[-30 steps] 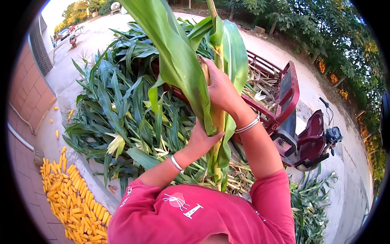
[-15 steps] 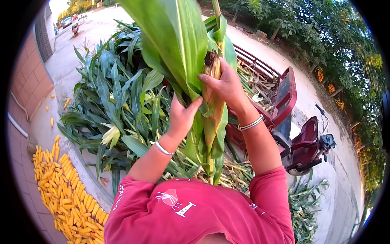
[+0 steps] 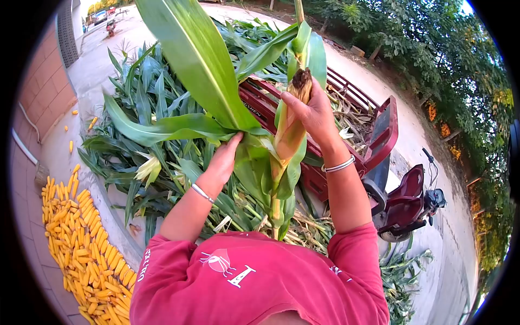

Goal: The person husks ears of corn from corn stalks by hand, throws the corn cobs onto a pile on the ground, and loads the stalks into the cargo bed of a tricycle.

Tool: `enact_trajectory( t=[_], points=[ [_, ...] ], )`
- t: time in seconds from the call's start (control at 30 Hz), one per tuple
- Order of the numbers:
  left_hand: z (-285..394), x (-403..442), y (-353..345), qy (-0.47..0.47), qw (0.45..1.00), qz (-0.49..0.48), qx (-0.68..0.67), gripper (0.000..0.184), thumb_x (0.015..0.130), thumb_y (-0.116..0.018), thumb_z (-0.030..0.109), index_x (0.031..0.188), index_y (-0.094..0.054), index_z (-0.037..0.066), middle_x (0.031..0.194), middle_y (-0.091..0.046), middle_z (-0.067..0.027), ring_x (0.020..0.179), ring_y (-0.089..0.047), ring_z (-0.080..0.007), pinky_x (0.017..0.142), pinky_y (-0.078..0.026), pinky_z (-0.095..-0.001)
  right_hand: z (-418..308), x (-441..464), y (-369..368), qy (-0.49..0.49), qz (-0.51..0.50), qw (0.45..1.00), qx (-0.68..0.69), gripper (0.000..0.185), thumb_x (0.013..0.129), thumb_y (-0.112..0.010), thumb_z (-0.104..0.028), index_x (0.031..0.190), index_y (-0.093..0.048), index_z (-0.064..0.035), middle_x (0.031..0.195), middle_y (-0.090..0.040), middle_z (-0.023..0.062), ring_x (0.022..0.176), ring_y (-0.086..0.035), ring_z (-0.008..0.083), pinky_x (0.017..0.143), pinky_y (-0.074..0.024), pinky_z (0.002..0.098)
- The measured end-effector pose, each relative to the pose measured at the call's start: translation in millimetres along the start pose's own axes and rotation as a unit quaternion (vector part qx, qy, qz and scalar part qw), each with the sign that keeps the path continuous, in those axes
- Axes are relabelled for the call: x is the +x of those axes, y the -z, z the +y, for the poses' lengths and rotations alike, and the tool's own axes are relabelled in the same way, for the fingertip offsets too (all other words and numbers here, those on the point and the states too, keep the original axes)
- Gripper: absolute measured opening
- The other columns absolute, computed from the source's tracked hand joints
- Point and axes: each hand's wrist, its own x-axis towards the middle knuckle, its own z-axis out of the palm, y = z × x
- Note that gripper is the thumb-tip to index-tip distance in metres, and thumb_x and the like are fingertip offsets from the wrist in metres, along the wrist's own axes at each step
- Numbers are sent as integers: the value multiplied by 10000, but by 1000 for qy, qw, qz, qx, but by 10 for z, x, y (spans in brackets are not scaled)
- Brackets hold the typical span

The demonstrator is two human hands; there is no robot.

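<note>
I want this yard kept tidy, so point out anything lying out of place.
A few loose yellow cobs lie apart from the main cob pile, near the wall; they look like strays. Nothing else plainly stands out: the dark tip of the ear in the right hand is probably just dried silk.

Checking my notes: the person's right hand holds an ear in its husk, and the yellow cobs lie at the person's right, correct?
No, the yellow cobs lie at their left, as the head view shows; the right hand does hold an ear in its husk.
</note>
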Motion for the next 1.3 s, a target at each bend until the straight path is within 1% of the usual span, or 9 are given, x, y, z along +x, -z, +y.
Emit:
enact_trajectory(
  t=[0.1,0.2,0.27,0.33,0.43,0.77,1.07,1.2,1.3],
  points=[
    [492,-275,-250,152,959,-31,238,486,908,-613,306,1292,-495,33,1284,-543,-63,1191,-488,-162,1007,-370,-304,47,31,34,26,2,998,-57,321,913,-633,-215,1086,-522,32,890,-612,58,819,-527,92,743,-470,265],
    [1068,-539,-605,-18,615,-195,764,330,884,-641,305,1061,-619,28,914,-671,-85,808,-609,-121,679,-470,-295,16,26,33,35,5,998,-53,324,960,-553,-261,1128,-534,15,943,-599,53,862,-512,96,798,-445,262],
    [1276,-680,-829,-207,762,-175,588,209,858,-672,194,968,-640,20,762,-649,-82,653,-594,-116,553,-445,-297,1,-27,-24,12,-20,1000,-18,358,1002,-466,-281,1224,-540,-10,1060,-577,39,944,-503,105,898,-405,250],
    [1404,-470,-1044,-377,750,-145,524,213,846,-676,108,1030,-641,8,811,-666,-87,709,-610,-92,596,-465,-257,-37,-55,-109,8,-26,999,-21,377,1014,-434,-283,1251,-528,-5,1091,-582,44,982,-512,114,925,-398,257],
    [1397,-28,-1181,-296,844,-214,392,291,843,-685,109,1083,-630,-47,888,-688,-50,786,-616,-78,721,-510,-233,-26,-32,-183,61,-54,996,30,423,1035,-358,-273,1316,-480,19,1211,-575,87,1131,-515,154,1004,-378,280],
    [1436,-4,-1265,-399,761,-112,499,186,726,-681,111,842,-646,-30,698,-637,-125,596,-583,-97,585,-493,-272,-43,-55,-474,36,17,997,72,357,1014,-393,-163,1284,-511,36,1183,-603,101,1084,-555,156,960,-420,282],
    [1288,138,-985,-282,907,-170,262,119,792,-627,15,905,-634,-20,810,-617,18,714,-519,-39,620,-462,-228,-36,-9,-599,72,14,997,22,367,1026,-385,-186,1288,-515,34,1194,-592,99,1103,-539,157,996,-387,285],
    [1672,24,-962,-319,764,-168,535,188,777,-648,121,844,-623,-53,674,-620,-115,598,-538,-99,578,-463,-288,-65,18,-651,94,15,995,-19,334,1017,-406,-176,1250,-543,20,1146,-608,99,1067,-550,154,958,-407,283],
    [1578,120,-989,-340,781,-152,501,218,763,-642,160,815,-617,-51,636,-579,-155,534,-508,-160,559,-454,-308,7,22,-639,79,29,996,-38,307,1008,-422,-155,1214,-558,28,1093,-627,98,995,-573,153,895,-441,275]
  ],
)
